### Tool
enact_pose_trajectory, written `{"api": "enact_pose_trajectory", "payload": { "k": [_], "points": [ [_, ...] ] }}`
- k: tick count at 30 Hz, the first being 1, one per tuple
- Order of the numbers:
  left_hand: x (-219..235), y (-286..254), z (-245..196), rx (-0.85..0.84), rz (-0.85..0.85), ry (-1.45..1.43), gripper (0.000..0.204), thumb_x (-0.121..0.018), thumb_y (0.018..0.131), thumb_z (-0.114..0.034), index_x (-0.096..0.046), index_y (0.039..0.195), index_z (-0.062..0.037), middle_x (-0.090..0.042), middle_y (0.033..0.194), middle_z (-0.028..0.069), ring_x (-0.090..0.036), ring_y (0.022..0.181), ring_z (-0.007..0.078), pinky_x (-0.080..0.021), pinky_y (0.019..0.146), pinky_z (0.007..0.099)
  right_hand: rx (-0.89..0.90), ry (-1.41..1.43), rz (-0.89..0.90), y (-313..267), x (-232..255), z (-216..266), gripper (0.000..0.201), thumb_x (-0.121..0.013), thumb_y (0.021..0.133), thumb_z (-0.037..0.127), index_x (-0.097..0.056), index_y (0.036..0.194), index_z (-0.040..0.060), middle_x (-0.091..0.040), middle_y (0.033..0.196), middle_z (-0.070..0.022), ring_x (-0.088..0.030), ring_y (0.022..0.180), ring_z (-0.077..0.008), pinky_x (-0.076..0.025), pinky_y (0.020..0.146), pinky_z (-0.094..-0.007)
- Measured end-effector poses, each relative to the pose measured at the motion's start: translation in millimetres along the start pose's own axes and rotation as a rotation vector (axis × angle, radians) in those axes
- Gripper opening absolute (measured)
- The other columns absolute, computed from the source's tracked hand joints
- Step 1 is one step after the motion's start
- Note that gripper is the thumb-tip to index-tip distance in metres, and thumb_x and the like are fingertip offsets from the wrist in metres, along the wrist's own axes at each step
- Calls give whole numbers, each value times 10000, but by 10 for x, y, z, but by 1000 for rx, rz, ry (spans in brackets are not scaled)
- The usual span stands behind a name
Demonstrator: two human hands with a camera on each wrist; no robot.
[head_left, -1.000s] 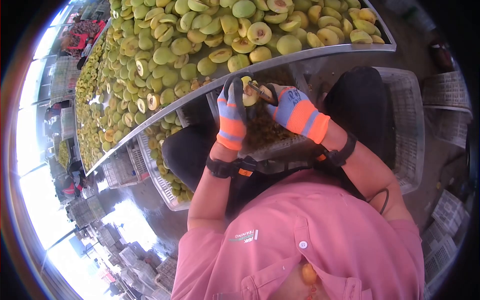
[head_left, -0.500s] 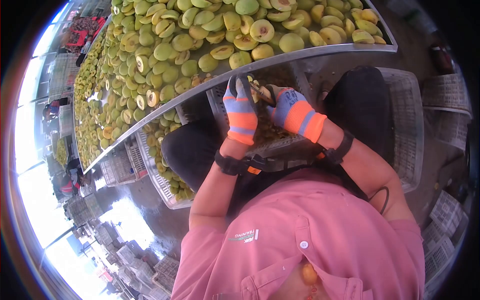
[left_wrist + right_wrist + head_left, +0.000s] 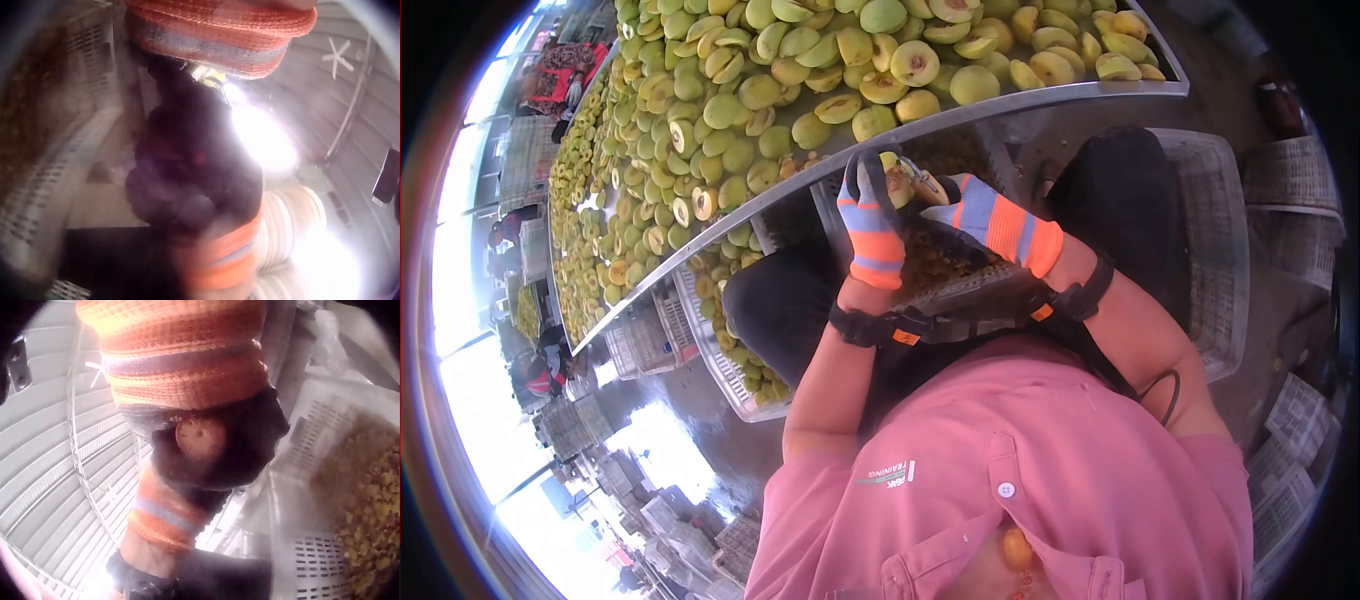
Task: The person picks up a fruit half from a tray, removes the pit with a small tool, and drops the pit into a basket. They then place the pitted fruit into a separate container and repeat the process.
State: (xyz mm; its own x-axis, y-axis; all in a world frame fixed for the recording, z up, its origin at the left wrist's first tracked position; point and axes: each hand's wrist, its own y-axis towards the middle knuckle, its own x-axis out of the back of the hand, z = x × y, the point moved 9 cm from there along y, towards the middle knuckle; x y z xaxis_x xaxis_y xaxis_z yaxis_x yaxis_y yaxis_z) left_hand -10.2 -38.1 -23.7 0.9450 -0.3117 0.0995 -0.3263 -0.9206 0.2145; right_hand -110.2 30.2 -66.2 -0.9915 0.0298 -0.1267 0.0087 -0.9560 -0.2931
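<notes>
Dark-palmed gloves cover both hands. In the head view the left hand (image 3: pixel 871 225) grips a yellow-green fruit (image 3: pixel 896 184) just below the metal table edge. Close on its right, the right hand (image 3: pixel 992 222) holds a small tool whose metal part (image 3: pixel 927 184) meets or nearly meets the fruit. The right wrist view shows a round, tan handle end (image 3: pixel 200 436) in the right hand's dark palm (image 3: pixel 250 440). Most of the fruit and the right fingertips are hidden by the gloves. Blur and glare obscure the hands' work in the left wrist view.
Halved green fruits lie across the metal-edged table (image 3: pixel 1040 98). Beneath the hands is a crate holding small yellow-brown pieces (image 3: pixel 375 519). A crate of green fruit (image 3: pixel 745 385) stands at left, another pale crate (image 3: pixel 1222 270) by the right knee. Other people and stacked crates appear far left.
The right hand has rolled over, so the writing on its glove is out of sight. The left hand has shifted slightly left and turned, showing more of the fruit.
</notes>
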Motion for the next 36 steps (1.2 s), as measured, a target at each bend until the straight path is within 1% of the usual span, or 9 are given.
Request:
{"api": "enact_pose_trajectory", "payload": {
  "k": [6,10,13,16,19,22,25,31,36],
  "points": [
    [-57,-63,-134,-176,42,50,310,-530,863,-54,-546,1161,30,-612,1051,180,-598,980,318,-492,818,361,27,-48,-115,-96,76,141,255,-663,809,135,-671,1024,-1,-700,882,-115,-641,801,-171,-501,734,-316],
    [-66,-31,-205,-103,11,22,259,-479,932,-99,-558,1148,20,-606,1034,149,-588,951,270,-476,829,367,-44,-65,-108,-103,34,73,221,-645,821,96,-653,1016,-6,-656,817,-45,-556,730,-90,-468,658,-271],
    [-146,-44,-341,-121,20,79,247,-443,968,-142,-573,1123,0,-589,1016,105,-565,911,199,-464,818,329,-46,-26,-91,-3,25,-108,204,-644,818,109,-657,984,-8,-647,796,-40,-546,707,-94,-467,641,-272],
    [-190,-93,-331,-77,20,14,232,-434,973,-141,-582,1101,-16,-577,998,79,-542,890,158,-452,803,295,-140,-43,-75,-84,25,-25,264,-641,782,165,-667,956,-31,-682,811,-178,-642,729,-254,-492,676,-358],
    [-157,-97,-264,-71,38,38,227,-443,980,-158,-585,1095,-23,-574,983,58,-534,878,142,-449,790,279,6,-160,-76,-89,8,56,266,-632,767,170,-660,941,-29,-673,806,-200,-637,727,-291,-493,677,-367],
    [-114,-101,-215,-103,47,75,224,-458,980,-173,-588,1083,-22,-580,949,48,-534,858,132,-446,784,273,-11,-251,-66,-81,19,-31,260,-637,752,168,-651,930,-20,-665,804,-211,-636,727,-300,-492,677,-364],
    [-121,-103,-171,-13,84,-5,172,-486,967,-106,-579,1059,6,-581,908,42,-521,851,113,-439,777,264,-12,-335,-39,-157,39,99,272,-645,749,183,-638,930,-20,-658,791,-204,-638,712,-301,-495,661,-367],
    [-88,-79,-73,116,134,-87,173,-509,970,-152,-590,978,0,-582,863,34,-508,798,107,-431,739,259,-131,-361,16,-135,56,-34,247,-646,765,187,-616,889,-24,-623,700,-161,-630,635,-271,-489,576,-374],
    [-121,-82,-246,-28,117,103,180,-492,966,-138,-603,1004,-2,-591,887,40,-526,814,112,-442,742,264,-461,159,153,-234,-77,-203,264,-673,754,196,-613,882,-28,-600,645,-113,-610,567,-232,-464,506,-345]
  ]
}}
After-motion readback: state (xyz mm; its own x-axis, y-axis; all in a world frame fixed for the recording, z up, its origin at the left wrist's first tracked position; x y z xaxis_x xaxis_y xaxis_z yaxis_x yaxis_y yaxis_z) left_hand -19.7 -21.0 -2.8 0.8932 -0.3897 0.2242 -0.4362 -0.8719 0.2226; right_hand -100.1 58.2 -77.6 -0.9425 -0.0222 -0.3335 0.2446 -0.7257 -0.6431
